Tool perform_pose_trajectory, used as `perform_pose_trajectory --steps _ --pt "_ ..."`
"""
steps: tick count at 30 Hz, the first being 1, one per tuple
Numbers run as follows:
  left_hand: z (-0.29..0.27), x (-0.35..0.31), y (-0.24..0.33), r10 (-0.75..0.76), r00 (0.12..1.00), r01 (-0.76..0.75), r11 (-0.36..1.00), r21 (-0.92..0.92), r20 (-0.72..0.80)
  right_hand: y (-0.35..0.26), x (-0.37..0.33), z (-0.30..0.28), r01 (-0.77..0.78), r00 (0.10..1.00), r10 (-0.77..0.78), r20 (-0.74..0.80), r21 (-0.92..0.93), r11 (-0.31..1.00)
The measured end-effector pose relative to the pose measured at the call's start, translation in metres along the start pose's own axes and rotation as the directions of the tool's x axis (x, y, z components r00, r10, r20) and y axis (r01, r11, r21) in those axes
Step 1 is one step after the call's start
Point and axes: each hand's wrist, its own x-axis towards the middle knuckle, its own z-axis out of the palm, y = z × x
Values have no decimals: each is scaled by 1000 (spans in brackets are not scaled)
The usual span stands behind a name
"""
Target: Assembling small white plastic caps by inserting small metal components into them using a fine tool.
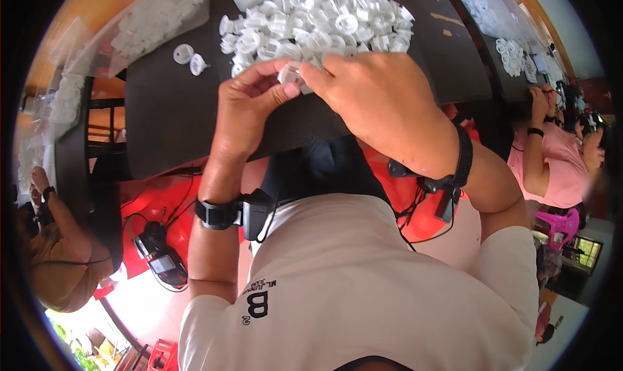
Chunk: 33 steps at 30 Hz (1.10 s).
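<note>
Hands meet at the middle of the view, just below a heap of small white plastic caps (pixel 318 22) that fills the 12 o'clock part of the dark tabletop (pixel 169 111). Your left hand (pixel 250 108) comes up from 7 o'clock, and its thumb and forefinger are pinched on one white cap (pixel 290 73). Your right hand (pixel 376 92) reaches in from 4 o'clock and closes its fingers (pixel 318 78) on the same cap from the other side, so both hands grip it together, right at the near edge of the heap. Two loose caps (pixel 189 58) lie apart from the heap toward 10 o'clock on the tabletop. Farther out at 11 o'clock sits a clear bag of white parts (pixel 152 17). Each of your wrists carries a black strap (pixel 217 213) with a small device on it. At 3 o'clock a person in a pink shirt (pixel 561 163) works at the next table, and at 8 o'clock another person's arm (pixel 55 209) shows at the rim.
</note>
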Motion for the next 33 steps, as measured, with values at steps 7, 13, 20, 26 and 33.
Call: perform_pose_trajectory --steps 7,13,20,26,33 --pt "4 -5 0 -52 998 52 999 -1 -29 9 -2 -8 -7 1000 8 -2 112 994" --pt "-2 -5 -1 -53 998 58 971 -233 29 9 -25 1 -128 912 369 -177 733 668" --pt "-5 -5 1 -68 998 70 966 -251 18 -29 -47 -42 112 993 82 -86 440 -891" --pt "-2 -7 2 -54 998 49 973 -227 -17 -85 -16 -91 -112 885 -227 -407 287 -951" --pt "-5 -5 1 -51 997 36 977 -208 -65 -93 -2 -93 167 853 -17 -521 305 -937"
